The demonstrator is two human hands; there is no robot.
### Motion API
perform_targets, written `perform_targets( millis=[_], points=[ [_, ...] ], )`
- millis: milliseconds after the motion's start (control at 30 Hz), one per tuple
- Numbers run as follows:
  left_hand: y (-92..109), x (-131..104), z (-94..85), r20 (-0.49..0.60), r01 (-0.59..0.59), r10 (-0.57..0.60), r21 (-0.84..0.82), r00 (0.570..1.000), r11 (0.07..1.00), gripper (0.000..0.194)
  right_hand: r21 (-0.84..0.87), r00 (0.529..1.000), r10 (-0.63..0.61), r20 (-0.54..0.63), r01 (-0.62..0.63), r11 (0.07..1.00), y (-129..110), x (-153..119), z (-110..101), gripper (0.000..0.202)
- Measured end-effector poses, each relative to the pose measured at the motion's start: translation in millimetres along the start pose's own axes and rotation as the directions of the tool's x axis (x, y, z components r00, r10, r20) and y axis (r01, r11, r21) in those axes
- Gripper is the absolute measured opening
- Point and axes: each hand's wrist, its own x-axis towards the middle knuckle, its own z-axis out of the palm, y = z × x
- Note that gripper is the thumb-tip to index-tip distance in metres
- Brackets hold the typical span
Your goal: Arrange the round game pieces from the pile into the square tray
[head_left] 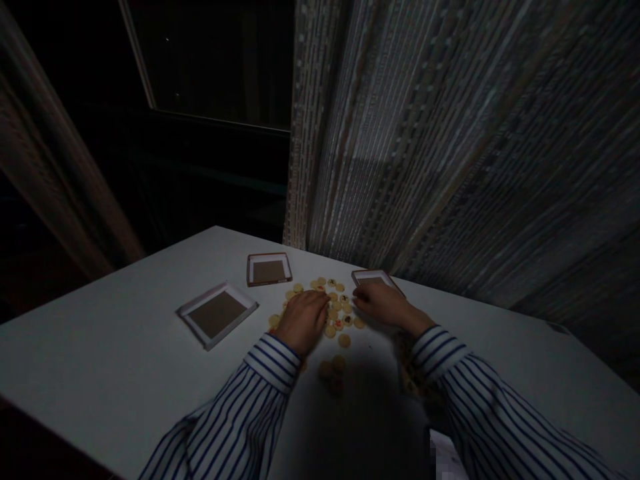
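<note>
Now L hand (303, 321) covers part of the disc pile (344, 341) mid-table, R hand (384, 303) at its R edge, blocking a tray (369, 273); can't tell if either's pinching. 2 open trays (218, 315) L, curtain (360, 167) behind.

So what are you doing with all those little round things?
Someone in a striped shirt has both hands at a loose pile of small round pieces on a white table. The left hand is over the pile, and the right hand is at its right side. Some pieces show printed marks. Three shallow trays stand around the pile, one partly behind the right hand. It's too dark to tell if either hand grips a piece.
</note>
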Motion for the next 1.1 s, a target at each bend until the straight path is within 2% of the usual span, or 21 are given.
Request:
perform_targets(
  millis=[433, 1100],
  points=[
    [3, -1, 7.9, -0.038, -0.018, 0.019, 0.048, 0.999, 0.999, 0.028, -0.017, 0.993, 0.073, 0.09, -0.072, 0.997, -7, 36, 16, 0.03],
    [3, -1, 6.9, -0.034, 0.007, -0.006, 0.03, 0.999, 1.0, 0.025, 0.064, 0.991, 0.099, 0.085, -0.104, 0.992, -1, 49, 32, 0.027]
  ],
)
